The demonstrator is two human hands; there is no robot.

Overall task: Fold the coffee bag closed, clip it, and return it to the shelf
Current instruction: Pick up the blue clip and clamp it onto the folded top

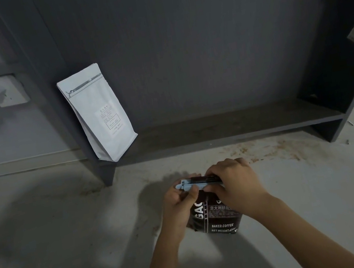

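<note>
Pale, dusty floor (71, 235) w/ brown crumbs scattered nr a dark low shelf (230, 135) against grey wall. Standing upright on floor in front of shelf: dark coffee bag (219, 217), "BAKED.COFFEE" printed low on front, top folded over. Lying across that fold: pale blue clip (194, 184). Pinching clip's left end w/ left hand (179, 204), fingers curled round it. Pressing down on clip's right part & bag top w/ right hand (232, 185), fingers closed over both. Leaning at shelf's left end: white pouch (99, 114), tilted. Wall socket (4, 92) w/ cable off to left.
</note>
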